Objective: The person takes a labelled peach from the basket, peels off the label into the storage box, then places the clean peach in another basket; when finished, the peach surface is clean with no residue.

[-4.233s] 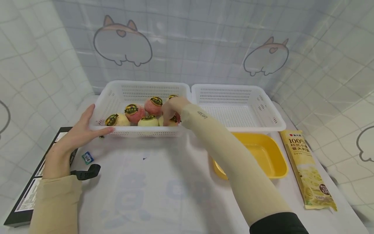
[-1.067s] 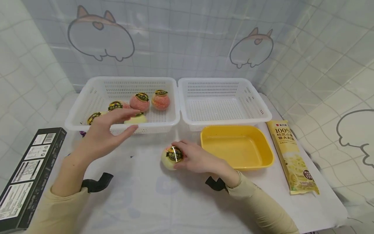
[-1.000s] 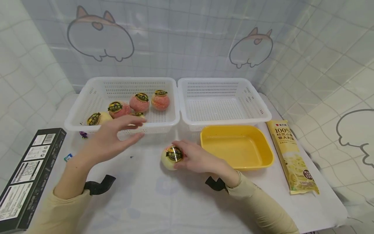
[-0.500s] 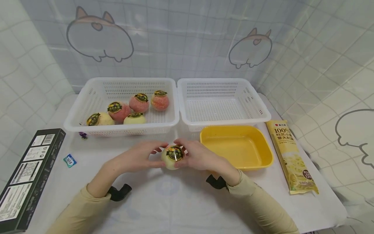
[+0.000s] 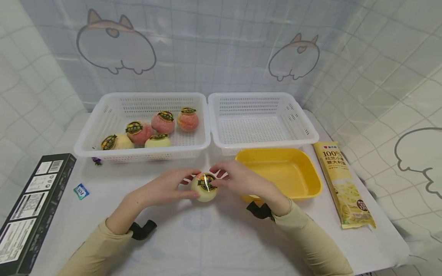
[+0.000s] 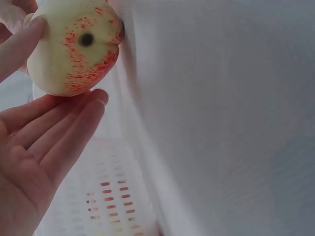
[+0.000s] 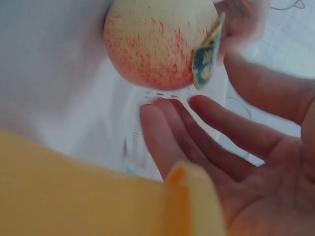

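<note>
A pale yellow peach (image 5: 203,193) with red streaks and a black-and-gold label (image 5: 206,181) is over the white table in front of the baskets. My left hand (image 5: 168,185) holds it from the left, thumb on the near side and fingers on the far side. In the left wrist view the peach (image 6: 74,49) shows its cleft and a dark spot. My right hand (image 5: 241,180) is at its right, thumb by the label's edge. In the right wrist view the label (image 7: 204,61) stands partly off the peach (image 7: 157,44), and my right fingers (image 7: 157,128) are apart from it.
Several more labelled peaches (image 5: 162,122) lie in the left white basket (image 5: 83,149). To its right stand another white basket (image 5: 259,128) and a yellow tub (image 5: 293,172). A pasta bag (image 5: 345,184), a dark box (image 5: 38,199) and a small blue packet (image 5: 81,191) lie at the sides.
The right hand took the peach from the left basket to the table front. My left hand came over and took hold of it; the right fingers have since come off, thumb moving to the label.
</note>
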A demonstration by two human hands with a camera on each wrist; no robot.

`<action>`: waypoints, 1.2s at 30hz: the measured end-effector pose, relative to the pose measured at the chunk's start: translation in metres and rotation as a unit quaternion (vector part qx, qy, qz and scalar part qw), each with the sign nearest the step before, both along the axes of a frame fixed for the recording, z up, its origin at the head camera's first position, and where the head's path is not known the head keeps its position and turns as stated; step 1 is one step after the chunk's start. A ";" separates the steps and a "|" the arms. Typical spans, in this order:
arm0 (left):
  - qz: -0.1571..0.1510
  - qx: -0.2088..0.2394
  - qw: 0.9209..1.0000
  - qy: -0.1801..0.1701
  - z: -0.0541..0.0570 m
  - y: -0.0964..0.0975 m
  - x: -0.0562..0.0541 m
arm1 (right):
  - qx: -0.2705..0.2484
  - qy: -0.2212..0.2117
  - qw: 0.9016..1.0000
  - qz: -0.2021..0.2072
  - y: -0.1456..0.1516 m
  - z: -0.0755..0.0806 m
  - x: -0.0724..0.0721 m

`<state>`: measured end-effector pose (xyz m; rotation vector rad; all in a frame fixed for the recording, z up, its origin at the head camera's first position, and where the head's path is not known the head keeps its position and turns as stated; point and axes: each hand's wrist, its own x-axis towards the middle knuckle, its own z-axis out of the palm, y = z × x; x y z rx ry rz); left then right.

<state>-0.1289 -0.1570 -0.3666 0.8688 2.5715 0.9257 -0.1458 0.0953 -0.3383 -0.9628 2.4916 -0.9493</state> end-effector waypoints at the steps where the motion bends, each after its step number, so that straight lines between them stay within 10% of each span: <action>1: -0.004 0.004 1.000 0.002 0.000 0.001 0.000 | 0.000 0.017 1.000 -0.001 0.000 0.000 0.000; 36: -0.004 0.036 0.999 -0.020 -0.003 0.011 0.001 | -0.025 0.109 0.992 -0.049 -0.009 -0.002 0.007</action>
